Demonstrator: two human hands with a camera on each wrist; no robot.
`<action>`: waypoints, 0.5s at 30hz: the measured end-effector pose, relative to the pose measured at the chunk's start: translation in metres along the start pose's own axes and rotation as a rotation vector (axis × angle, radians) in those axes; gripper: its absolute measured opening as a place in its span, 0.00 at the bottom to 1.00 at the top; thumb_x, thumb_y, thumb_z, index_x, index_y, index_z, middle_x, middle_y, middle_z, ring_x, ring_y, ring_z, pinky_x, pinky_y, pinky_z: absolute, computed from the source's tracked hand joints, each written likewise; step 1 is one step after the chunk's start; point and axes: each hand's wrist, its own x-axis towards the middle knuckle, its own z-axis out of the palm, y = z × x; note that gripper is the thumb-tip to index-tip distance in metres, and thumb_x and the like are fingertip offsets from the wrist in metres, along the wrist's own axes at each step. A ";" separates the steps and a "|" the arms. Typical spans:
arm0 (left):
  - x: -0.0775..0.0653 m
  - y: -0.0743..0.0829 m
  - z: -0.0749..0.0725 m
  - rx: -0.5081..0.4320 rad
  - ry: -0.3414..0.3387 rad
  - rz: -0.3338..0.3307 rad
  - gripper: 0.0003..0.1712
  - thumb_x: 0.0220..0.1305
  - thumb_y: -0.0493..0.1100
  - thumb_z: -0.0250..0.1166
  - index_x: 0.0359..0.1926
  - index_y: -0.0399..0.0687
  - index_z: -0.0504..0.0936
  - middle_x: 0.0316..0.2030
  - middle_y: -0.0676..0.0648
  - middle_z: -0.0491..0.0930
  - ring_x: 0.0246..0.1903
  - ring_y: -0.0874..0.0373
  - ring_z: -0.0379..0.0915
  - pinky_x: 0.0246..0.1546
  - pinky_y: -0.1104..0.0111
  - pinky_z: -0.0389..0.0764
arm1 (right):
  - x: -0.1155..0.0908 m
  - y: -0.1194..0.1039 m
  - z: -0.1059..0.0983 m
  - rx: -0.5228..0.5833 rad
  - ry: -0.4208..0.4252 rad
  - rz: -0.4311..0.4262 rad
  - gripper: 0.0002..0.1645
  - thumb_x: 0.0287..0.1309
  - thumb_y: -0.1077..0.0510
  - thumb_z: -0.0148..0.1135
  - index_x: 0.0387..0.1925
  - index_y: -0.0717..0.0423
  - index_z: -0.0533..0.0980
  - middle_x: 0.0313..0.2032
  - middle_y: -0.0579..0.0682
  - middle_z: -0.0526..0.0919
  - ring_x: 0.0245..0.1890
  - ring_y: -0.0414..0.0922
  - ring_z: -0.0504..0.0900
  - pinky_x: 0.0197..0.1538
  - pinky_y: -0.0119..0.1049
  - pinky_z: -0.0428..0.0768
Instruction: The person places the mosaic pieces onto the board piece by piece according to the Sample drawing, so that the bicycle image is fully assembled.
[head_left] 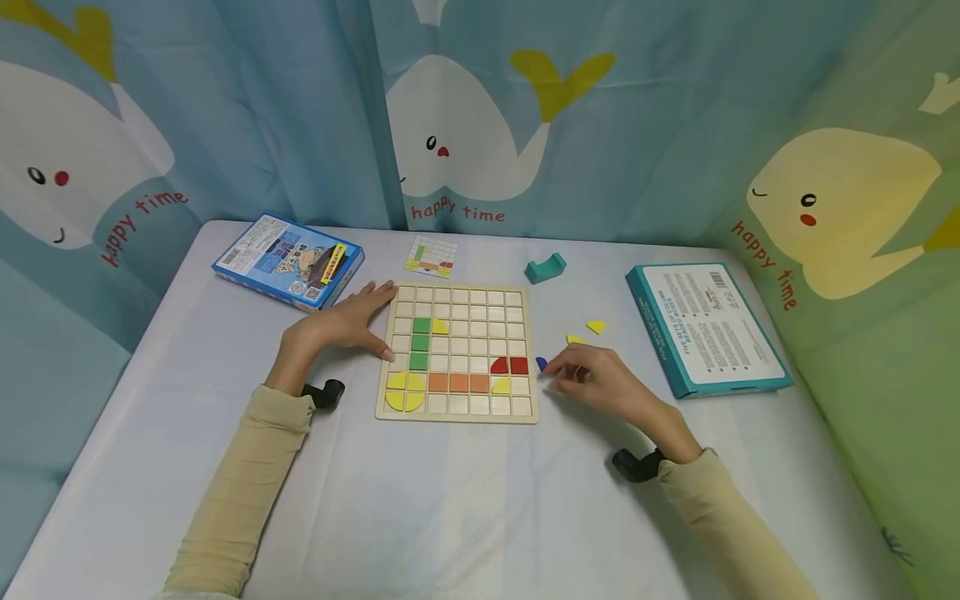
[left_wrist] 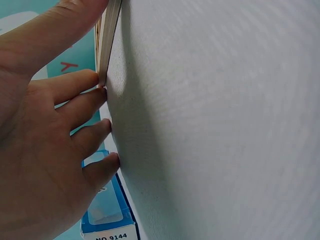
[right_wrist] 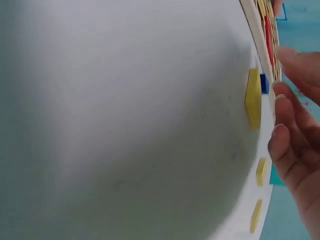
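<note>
A wooden grid board (head_left: 457, 419) lies on the table. On it are several green squares (head_left: 420, 342), orange squares (head_left: 459, 382), a red square (head_left: 518, 366), a red quarter-circle (head_left: 499, 367) and yellow quarter-circles (head_left: 414, 402). My left hand (head_left: 348, 321) rests against the board's left edge, thumb and fingers spread. Just off the right edge, my right hand (head_left: 592, 379) hovers with loosely bent fingers and a gap between thumb and forefinger. Close to its fingertips lies a blue piece (head_left: 542, 364). A yellow piece (right_wrist: 254, 97) stands out near that hand in the right wrist view.
Two more yellow pieces (head_left: 596, 327) lie beyond my right hand. A printed pattern card (head_left: 431, 257) and a teal curved block (head_left: 546, 267) sit behind the board. A blue box (head_left: 288, 260) is at back left, a teal box (head_left: 708, 329) at right. Curtains enclose the table.
</note>
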 end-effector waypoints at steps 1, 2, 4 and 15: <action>0.000 0.000 0.000 0.000 0.000 0.000 0.67 0.55 0.54 0.79 0.83 0.46 0.45 0.83 0.42 0.38 0.82 0.40 0.26 0.78 0.37 0.38 | -0.002 0.001 -0.001 -0.009 -0.009 0.020 0.11 0.54 0.68 0.75 0.40 0.57 0.87 0.35 0.47 0.86 0.32 0.40 0.77 0.35 0.30 0.79; 0.000 0.000 0.000 -0.001 0.000 0.000 0.67 0.55 0.54 0.79 0.83 0.46 0.45 0.83 0.42 0.38 0.82 0.40 0.26 0.78 0.37 0.38 | -0.004 0.003 -0.001 -0.014 -0.021 0.036 0.11 0.54 0.67 0.75 0.41 0.57 0.86 0.36 0.47 0.86 0.32 0.40 0.77 0.36 0.30 0.79; -0.001 0.000 0.000 -0.004 0.001 0.002 0.67 0.55 0.54 0.79 0.83 0.46 0.45 0.83 0.42 0.38 0.82 0.40 0.26 0.78 0.37 0.38 | -0.006 0.005 -0.003 -0.025 -0.032 0.059 0.12 0.54 0.66 0.76 0.42 0.57 0.86 0.36 0.47 0.85 0.33 0.41 0.77 0.37 0.30 0.80; 0.000 -0.001 0.001 0.004 0.002 0.010 0.67 0.55 0.53 0.79 0.83 0.45 0.44 0.83 0.41 0.39 0.82 0.40 0.27 0.78 0.38 0.38 | -0.012 0.013 -0.004 -0.036 -0.061 0.093 0.12 0.54 0.65 0.77 0.41 0.57 0.86 0.35 0.47 0.83 0.33 0.39 0.76 0.36 0.29 0.78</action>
